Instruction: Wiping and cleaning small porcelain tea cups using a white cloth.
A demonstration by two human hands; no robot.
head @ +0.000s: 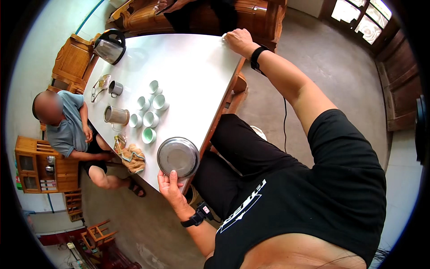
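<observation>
My left hand [171,190] grips the near rim of a round metal dish [178,157], thumb on top, at the table's corner. At the table's far right corner, my right hand [238,40] has its fingers closed on a small white item [224,36], mostly hidden. Several pale green cups [151,119] stand grouped on the white table [188,77]. Beside them are a metal-and-clear handled pitcher [116,115] and a smaller grey mug [115,88]. A brown cloth [133,158] lies at the table's edge, left of the dish.
An electric kettle [110,47] stands at the far left corner, with eyeglasses [94,93] nearer. A seated person [69,124] is at the left edge. Another person's dark-clothed legs [201,13] are by the wooden bench [258,20]. A black cord [285,124] lies on the floor.
</observation>
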